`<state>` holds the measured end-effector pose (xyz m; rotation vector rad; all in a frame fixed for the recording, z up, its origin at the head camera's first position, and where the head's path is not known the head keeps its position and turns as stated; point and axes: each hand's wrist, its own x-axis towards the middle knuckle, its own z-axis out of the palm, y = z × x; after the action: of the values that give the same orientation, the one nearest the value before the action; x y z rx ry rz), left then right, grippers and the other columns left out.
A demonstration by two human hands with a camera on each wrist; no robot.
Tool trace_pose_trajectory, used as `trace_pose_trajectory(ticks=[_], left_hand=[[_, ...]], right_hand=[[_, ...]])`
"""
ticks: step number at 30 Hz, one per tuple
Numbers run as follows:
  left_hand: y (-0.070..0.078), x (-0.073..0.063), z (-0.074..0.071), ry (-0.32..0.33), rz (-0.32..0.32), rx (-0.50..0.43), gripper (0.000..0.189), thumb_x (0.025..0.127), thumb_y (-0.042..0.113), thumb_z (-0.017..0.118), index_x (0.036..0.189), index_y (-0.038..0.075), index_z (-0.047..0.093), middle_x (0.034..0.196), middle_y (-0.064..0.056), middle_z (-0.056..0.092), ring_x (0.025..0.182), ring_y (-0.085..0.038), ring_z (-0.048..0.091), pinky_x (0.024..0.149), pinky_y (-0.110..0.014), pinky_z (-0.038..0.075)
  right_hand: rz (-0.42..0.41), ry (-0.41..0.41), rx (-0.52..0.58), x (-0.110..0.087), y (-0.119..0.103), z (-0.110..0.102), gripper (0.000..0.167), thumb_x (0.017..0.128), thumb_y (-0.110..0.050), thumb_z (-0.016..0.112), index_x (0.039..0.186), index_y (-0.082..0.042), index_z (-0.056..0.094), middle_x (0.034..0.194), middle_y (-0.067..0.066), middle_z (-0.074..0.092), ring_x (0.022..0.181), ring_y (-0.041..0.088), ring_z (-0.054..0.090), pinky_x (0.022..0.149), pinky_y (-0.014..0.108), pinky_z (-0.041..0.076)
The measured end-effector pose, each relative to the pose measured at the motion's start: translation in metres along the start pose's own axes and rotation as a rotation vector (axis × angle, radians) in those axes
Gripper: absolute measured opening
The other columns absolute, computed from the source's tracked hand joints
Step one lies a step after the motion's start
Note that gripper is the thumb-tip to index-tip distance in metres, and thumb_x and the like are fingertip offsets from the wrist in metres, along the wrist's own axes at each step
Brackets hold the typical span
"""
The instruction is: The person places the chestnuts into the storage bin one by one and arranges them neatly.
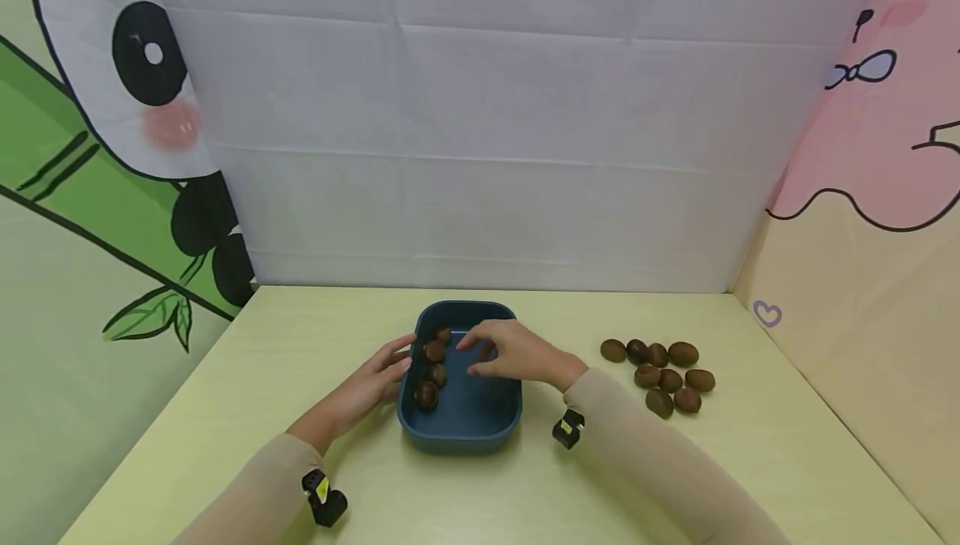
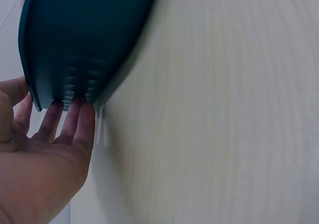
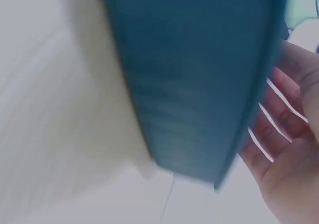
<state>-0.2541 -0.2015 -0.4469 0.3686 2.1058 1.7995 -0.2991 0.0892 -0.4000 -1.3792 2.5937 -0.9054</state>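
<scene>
A dark blue rectangular box [image 1: 480, 412] stands on the table with several brown chestnuts [image 1: 426, 395] in a line along its left side. My left hand [image 1: 367, 391] touches the box's outer left wall; in the left wrist view its fingertips rest against the ribbed side of the box [image 2: 84, 35]. Over the right part of the box hovers my right hand [image 1: 517, 353], thumb and fingers apart. No chestnut shows between them. In the right wrist view the right hand [image 3: 289, 129] is beside the box's rim [image 3: 249, 119], its fingers partly hidden behind the wall.
More chestnuts [image 1: 670, 380], several in loose rows, lie on the table [image 1: 360, 495] to the right of the box. A white cloth [image 1: 480, 153] hangs behind the table, with cartoon-printed panels [image 1: 862, 295] on both sides.
</scene>
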Motion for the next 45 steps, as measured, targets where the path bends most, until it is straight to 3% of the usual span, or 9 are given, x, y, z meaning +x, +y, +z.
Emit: trace_pose_trajectory(ticks=[11,20,26,32,37,45], left_hand=[[-0.003,0.001,0.000,-0.002,0.011,-0.002,0.059,0.109,0.033,0.046,0.160,0.020,0.022,0.161,-0.022,0.021,0.139,-0.042,0.039,0.113,-0.055,0.034],[-0.004,0.001,-0.001,-0.015,0.008,-0.008,0.059,0.110,0.033,0.043,0.161,0.019,0.018,0.160,-0.022,0.025,0.134,-0.044,0.045,0.112,-0.057,0.034],[-0.004,0.001,-0.001,-0.024,0.011,-0.004,0.059,0.110,0.032,0.042,0.161,0.018,0.017,0.160,-0.022,0.026,0.134,-0.044,0.045,0.111,-0.056,0.035],[-0.005,0.001,0.000,-0.026,0.010,-0.001,0.060,0.110,0.034,0.043,0.161,0.018,0.016,0.160,-0.022,0.025,0.133,-0.045,0.046,0.111,-0.057,0.035],[-0.007,0.003,0.000,-0.023,0.009,-0.011,0.060,0.109,0.035,0.044,0.161,0.020,0.018,0.161,-0.021,0.022,0.135,-0.044,0.044,0.112,-0.057,0.034],[-0.004,0.003,0.001,-0.003,0.025,0.000,0.058,0.109,0.033,0.045,0.160,0.020,0.021,0.162,-0.022,0.018,0.140,-0.043,0.037,0.112,-0.055,0.034]], right_hand=[[0.140,0.106,-0.010,-0.051,0.031,-0.050,0.032,0.093,-0.019,0.074,0.124,-0.011,0.067,0.119,0.005,0.068,0.095,0.015,0.068,0.083,0.031,0.056],[0.327,0.136,-0.085,-0.092,0.077,-0.078,0.030,0.093,-0.021,0.074,0.121,-0.011,0.069,0.114,0.003,0.069,0.105,0.024,0.065,0.093,0.046,0.052],[0.450,0.122,-0.065,-0.117,0.103,-0.084,0.035,0.093,-0.021,0.073,0.122,-0.002,0.068,0.118,0.014,0.068,0.111,0.033,0.062,0.097,0.051,0.049],[0.570,0.073,-0.018,-0.133,0.118,-0.085,0.039,0.092,-0.025,0.075,0.123,-0.003,0.067,0.117,0.011,0.068,0.113,0.034,0.060,0.098,0.053,0.047],[0.605,0.045,0.035,-0.140,0.125,-0.085,0.040,0.091,-0.028,0.077,0.123,-0.006,0.068,0.112,0.003,0.068,0.108,0.027,0.062,0.097,0.051,0.047],[0.615,0.042,0.050,-0.143,0.126,-0.086,0.040,0.089,-0.027,0.078,0.123,-0.007,0.069,0.112,0.002,0.067,0.109,0.026,0.059,0.098,0.051,0.045]])
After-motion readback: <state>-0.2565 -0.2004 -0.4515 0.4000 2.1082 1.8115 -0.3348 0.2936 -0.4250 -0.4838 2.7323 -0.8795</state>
